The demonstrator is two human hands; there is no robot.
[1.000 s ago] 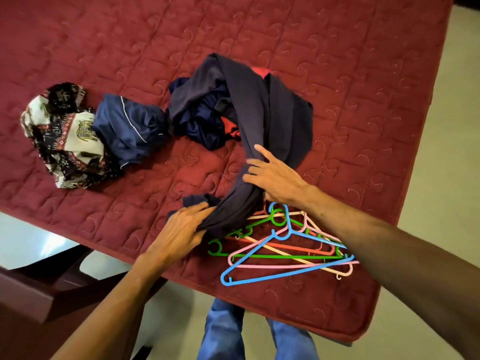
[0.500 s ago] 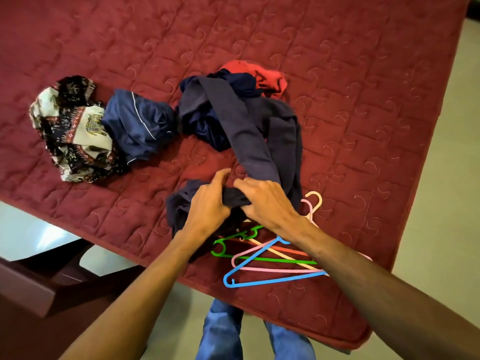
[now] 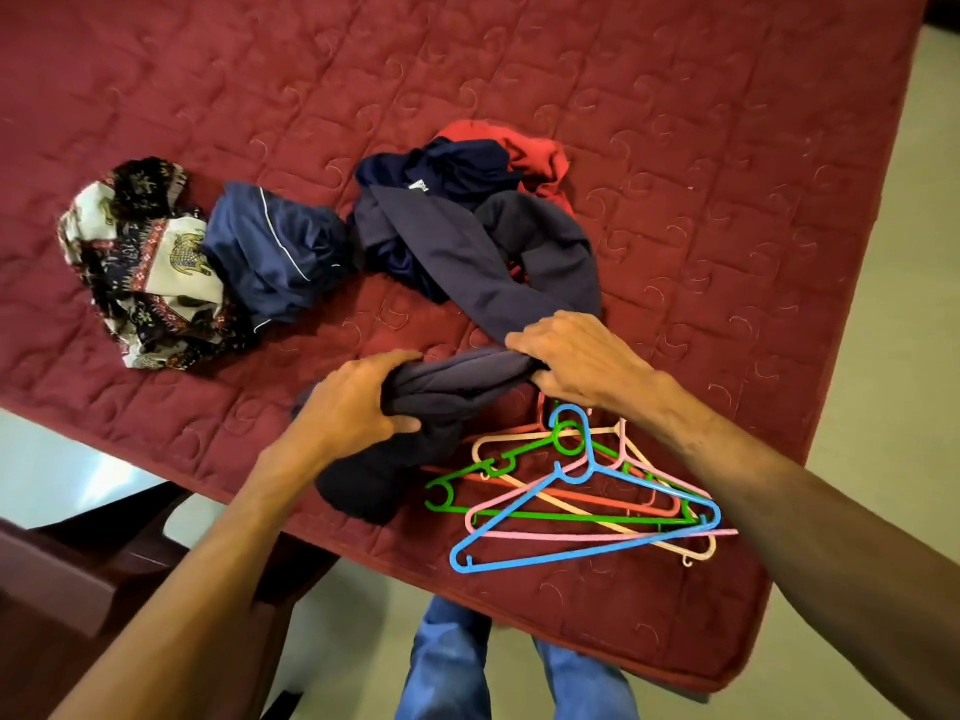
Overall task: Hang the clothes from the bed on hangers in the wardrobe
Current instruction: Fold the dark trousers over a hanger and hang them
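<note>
- Clothes lie in heaps on the bed [image 3: 675, 148], whose maroon quilted cover fills most of the view. The person stands at its near edge, with blue-jeaned legs [image 3: 452, 662] on the pale floor [image 3: 883, 304].
- Dark wooden furniture [image 3: 78, 589] sits at the near left, just beside the bed's edge.
- Plastic hangers [image 3: 574, 475] in blue, green, pink, orange and cream lie tangled in one pile on the cover near that edge, with the blue one on top.
- The dark grey garment [image 3: 457, 376] has its near end bunched on the cover just left of the hangers, and it overlaps their left tips.
- The left grip [image 3: 353, 407] is clenched round a gathered fold of this garment, fingers over the cloth and thumb beneath.
- The right grip [image 3: 582, 361] grasps the same garment a little further along, fingers curled over it. The wrist lies above the hanger hooks and hides some of them.
- Beyond the hands, the grey garment runs away as a twisted band and loops into a heap with a navy garment [image 3: 457, 168] and a red garment [image 3: 535, 158] at the back. All three overlap.
- Left of that heap lies a crumpled blue satin garment [image 3: 275, 246] with white piping. It touches a patterned cloth [image 3: 150, 272] further left.
</note>
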